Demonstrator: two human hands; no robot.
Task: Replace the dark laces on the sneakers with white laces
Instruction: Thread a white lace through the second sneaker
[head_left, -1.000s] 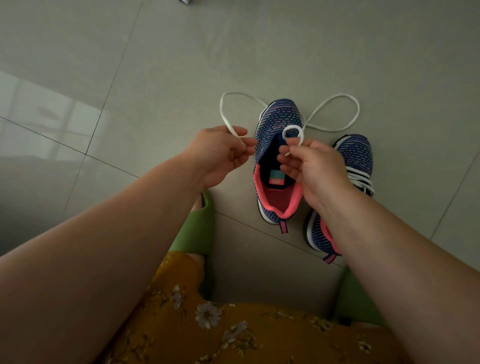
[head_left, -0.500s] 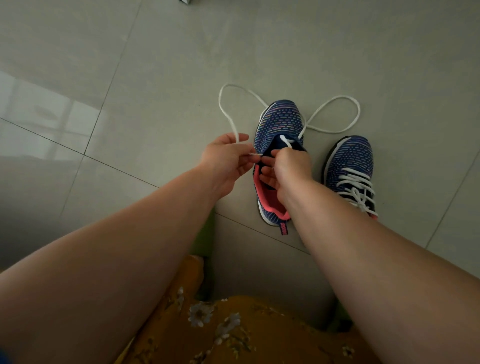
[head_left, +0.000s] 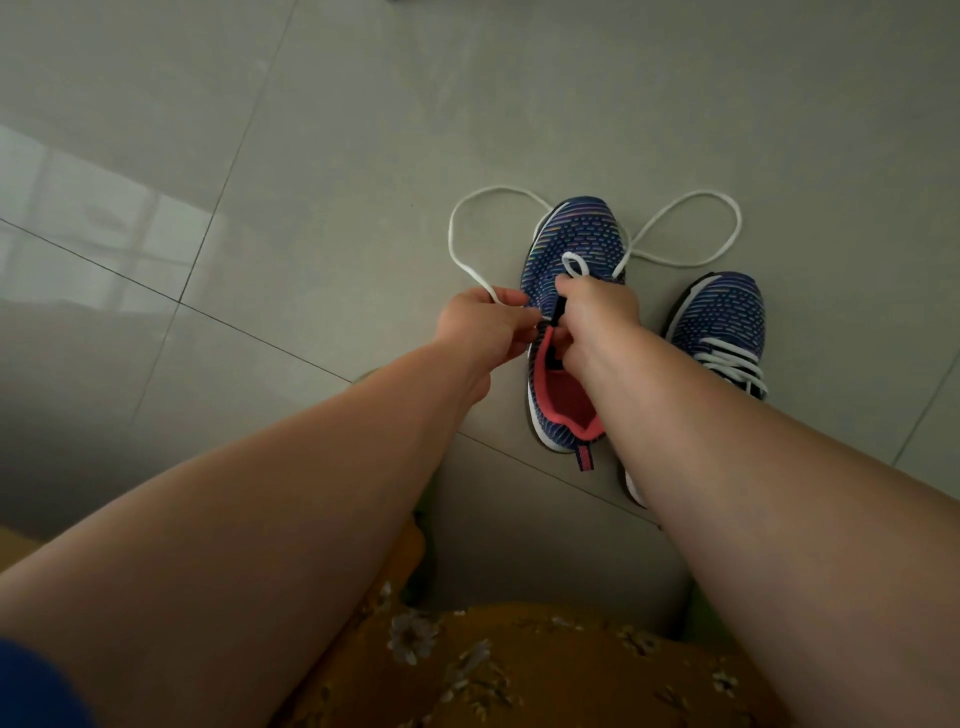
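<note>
Both hands are now low on the left shoe (head_left: 569, 249), at its throat, while a second ago they were held higher and a little apart, with a small white loop lifted above the tongue. The right hand (head_left: 597, 312) has come down over the tongue, and its fingers are curled tight on the lace (head_left: 462, 260) and, it seems, on the dark edge of the eyelet row; which of the two it really pinches I cannot tell, because the knuckles hide the fingertips. The left hand (head_left: 483, 325) has moved in until it almost touches the right one, thumb and fingers closed together on the other strand. The small loop is now short and lies on the toe knit just above the right hand, so the slack is being drawn down. The two big loops of lace rest on the floor (head_left: 311, 156), one on each side of the toe. I judge that the first crossing at the lowest eyelets is being set or tightened. The right shoe (head_left: 722, 317) stands just beside, already with white lacing, so about half of the task looks done; this shoe has most of its eyelets not yet threaded.
</note>
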